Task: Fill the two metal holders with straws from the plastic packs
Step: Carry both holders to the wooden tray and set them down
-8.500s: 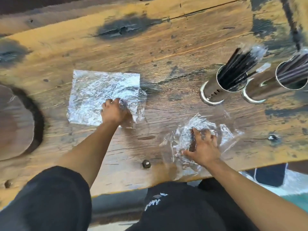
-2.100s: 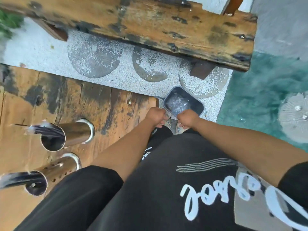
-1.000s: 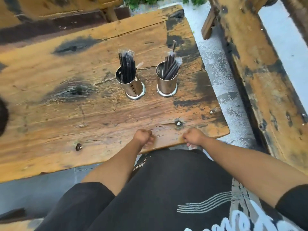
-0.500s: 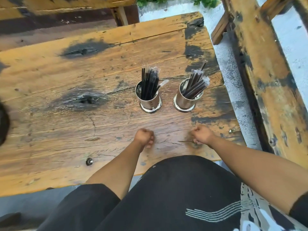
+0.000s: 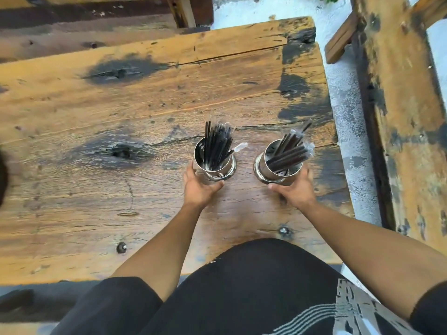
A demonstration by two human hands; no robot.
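Two shiny metal holders stand upright side by side on the worn wooden table (image 5: pixel 101 194). The left holder (image 5: pixel 228 171) holds a bunch of black wrapped straws (image 5: pixel 217 143). In the right holder (image 5: pixel 262 169) more black straws (image 5: pixel 289 151) lean to the right. My left hand (image 5: pixel 199 188) cups the near side of the left holder's base, thumb and fingers around it. The right holder's base sits in my right hand (image 5: pixel 296 189) the same way. No plastic packs are in view.
The table's right edge (image 5: pixel 336 131) drops to a pale gravel floor (image 5: pixel 350 97). A weathered wooden bench (image 5: pixel 406 122) runs along the right, and another plank (image 5: pixel 72 32) lies beyond the table's far edge. Metal bolts (image 5: pixel 121 247) stud the table's near edge.
Both hands have moved forward from the table's near edge, where they were fists, and now wrap the bases of the two holders. The view has shifted closer to the holders.
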